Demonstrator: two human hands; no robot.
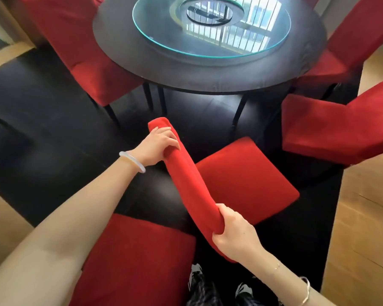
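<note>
right hand (232,230) grips the chair back (186,173), away from the round table (119,54); left hand (157,144) grips it nearer. both grips closed

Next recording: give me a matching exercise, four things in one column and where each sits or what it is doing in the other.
Things:
1. left hand
2. right hand
3. glass turntable
4. white bangle

Places or states:
A. lies on the round dark table
B. grips the near end of the red chair back
C. worn on a wrist
D. grips the far end of the red chair back

Pairs: 1-D, 2-B, 3-A, 4-C
</note>
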